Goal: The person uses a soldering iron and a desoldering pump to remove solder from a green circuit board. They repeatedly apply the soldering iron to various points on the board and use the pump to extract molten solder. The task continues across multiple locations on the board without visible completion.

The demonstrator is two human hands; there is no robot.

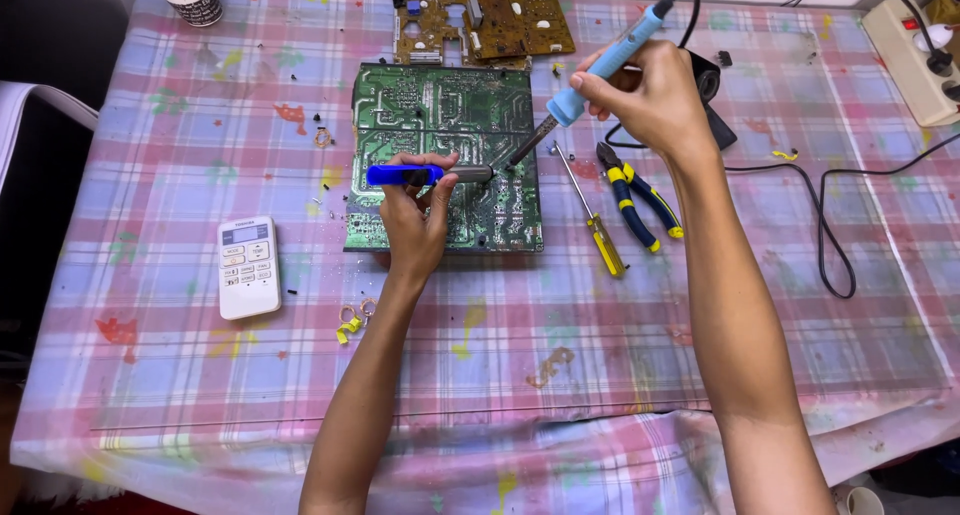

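The step in hand looks like desoldering: the right hand [655,100] has its grip closed on a blue soldering iron [600,67], tip down on the green circuit board [445,125] near the table's far edge, while the left hand [415,220] grips a blue desoldering pump [425,175] beside that tip. Next calls for steady suction at the joint. The table [150,375] wears a plaid cloth; a white remote [248,266], screwdriver [590,215] and pliers [635,195] lie around.

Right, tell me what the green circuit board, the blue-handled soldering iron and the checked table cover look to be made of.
Green circuit board: likely rigid laminate with a glossy green coating, pale traces showing through. Blue-handled soldering iron in the right hand: matte blue plastic grip, dark metal tip. Checked table cover: probably printed cloth under a clear sheet, judging by the straight transparent edge near the front.
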